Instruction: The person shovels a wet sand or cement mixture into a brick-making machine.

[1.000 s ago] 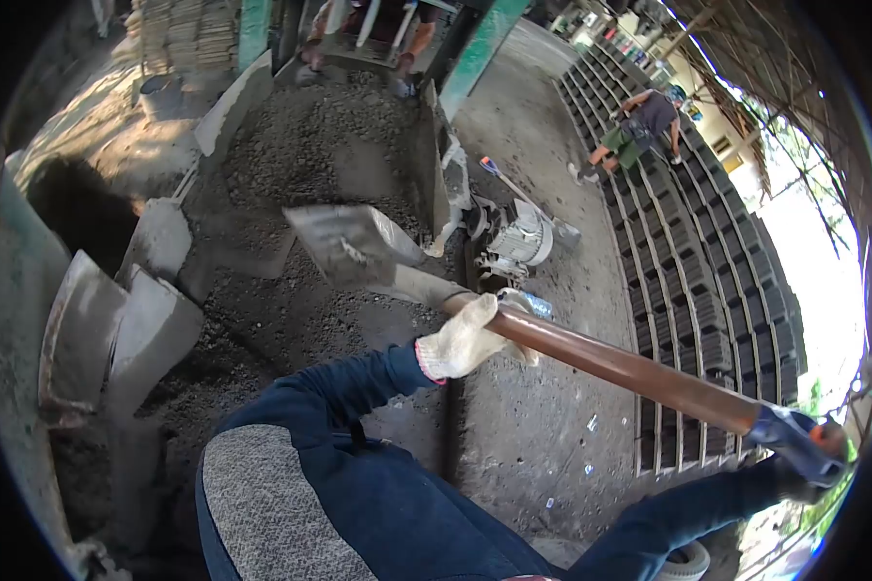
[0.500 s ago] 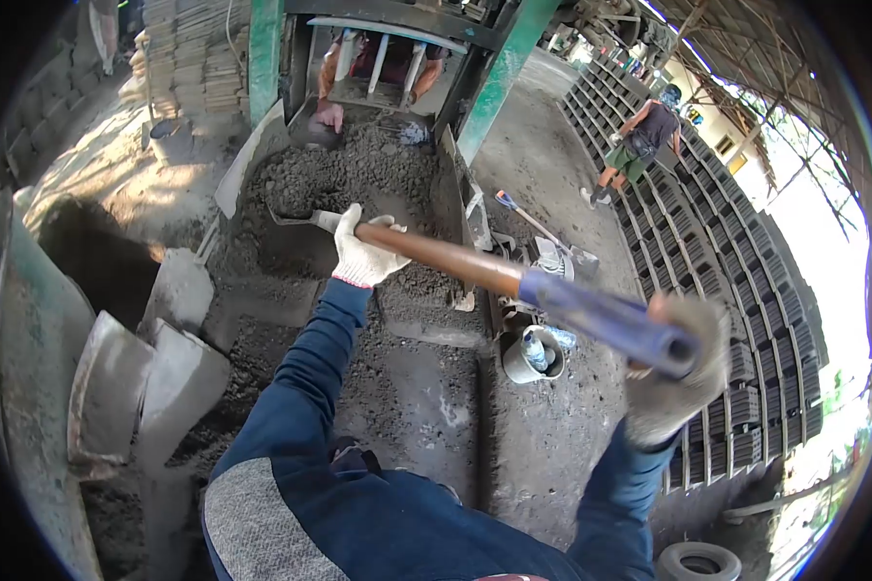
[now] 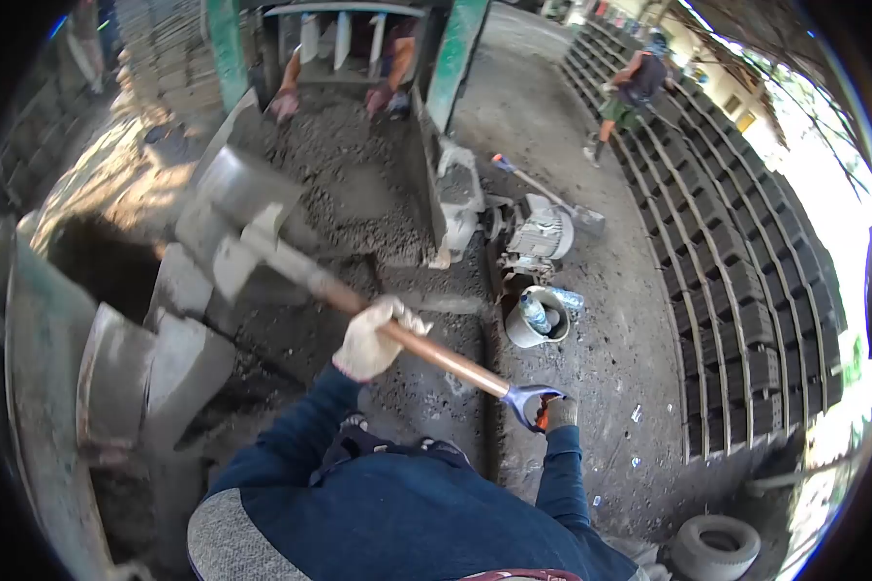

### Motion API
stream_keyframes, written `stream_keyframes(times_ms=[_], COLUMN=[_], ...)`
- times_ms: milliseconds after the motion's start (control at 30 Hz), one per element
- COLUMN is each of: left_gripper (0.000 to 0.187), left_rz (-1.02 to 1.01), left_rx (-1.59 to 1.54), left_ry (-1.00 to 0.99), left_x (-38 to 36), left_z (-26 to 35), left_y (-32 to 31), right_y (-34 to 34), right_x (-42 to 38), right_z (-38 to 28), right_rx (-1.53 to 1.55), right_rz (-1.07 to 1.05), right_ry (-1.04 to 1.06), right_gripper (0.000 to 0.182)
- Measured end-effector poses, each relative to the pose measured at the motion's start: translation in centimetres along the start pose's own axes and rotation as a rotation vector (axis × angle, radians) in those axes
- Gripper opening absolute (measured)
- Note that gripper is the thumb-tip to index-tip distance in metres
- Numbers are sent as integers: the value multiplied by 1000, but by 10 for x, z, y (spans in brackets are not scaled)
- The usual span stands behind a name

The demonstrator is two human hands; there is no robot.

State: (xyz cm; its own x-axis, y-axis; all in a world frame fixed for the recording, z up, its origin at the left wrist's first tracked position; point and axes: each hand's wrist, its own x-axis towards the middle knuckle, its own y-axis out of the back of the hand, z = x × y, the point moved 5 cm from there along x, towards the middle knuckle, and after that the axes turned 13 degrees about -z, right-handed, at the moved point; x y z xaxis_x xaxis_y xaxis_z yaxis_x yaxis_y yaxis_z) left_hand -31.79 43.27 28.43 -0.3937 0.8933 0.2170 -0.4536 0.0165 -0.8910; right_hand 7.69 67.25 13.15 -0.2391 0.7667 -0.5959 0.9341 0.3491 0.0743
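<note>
A shovel with a wooden shaft (image 3: 436, 357) slants across the view, its metal blade (image 3: 247, 194) blurred at the upper left. My left hand (image 3: 376, 339), in a pale glove, is wrapped round the middle of the shaft. The blue D-shaped handle (image 3: 523, 399) at the shaft's end is in my right hand (image 3: 558, 414), also gloved. Beyond the shaft, dark loose mix (image 3: 334, 155) lies in a metal trough below the green-framed machine (image 3: 452, 63). Whether the blurred blade carries any mix, I cannot tell.
A person's hands (image 3: 378, 100) rest at the trough's far edge. Right of it are a motor (image 3: 543, 228), a bucket with bottles (image 3: 525, 334) and another shovel (image 3: 543, 189). Another person (image 3: 635, 87) stands by stacked blocks (image 3: 727, 290). A tire (image 3: 717, 549) lies lower right; curved metal sheets (image 3: 116, 378) stand left.
The shovel blade has come out of the trough, up and to the left. My right hand has dropped down and left with the handle. The far person's hands are now apart at the trough.
</note>
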Motion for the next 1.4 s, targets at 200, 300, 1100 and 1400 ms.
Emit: stream_keyframes(times_ms=[200,300,1100,1400], left_gripper=[25,35,17,38], left_rz=[887,1212,1397,1411], left_rx=[-420,-464,-450,773], left_ry=[-365,-604,-903,-816], left_x=[-187,-296,-642,-684], left_z=[-101,-145,-367,-336], left_y=[64,100,-33,-211], right_y=[2,-55,-152,-176], right_x=[50,17,-425,-365], right_z=[19,-5,137,512], right_rx=[-607,-741,-792,-760], right_rz=[-538,-792,-1995,-1335], right_ry=[75,220,-293,-955], right_gripper=[11,22,59,32])
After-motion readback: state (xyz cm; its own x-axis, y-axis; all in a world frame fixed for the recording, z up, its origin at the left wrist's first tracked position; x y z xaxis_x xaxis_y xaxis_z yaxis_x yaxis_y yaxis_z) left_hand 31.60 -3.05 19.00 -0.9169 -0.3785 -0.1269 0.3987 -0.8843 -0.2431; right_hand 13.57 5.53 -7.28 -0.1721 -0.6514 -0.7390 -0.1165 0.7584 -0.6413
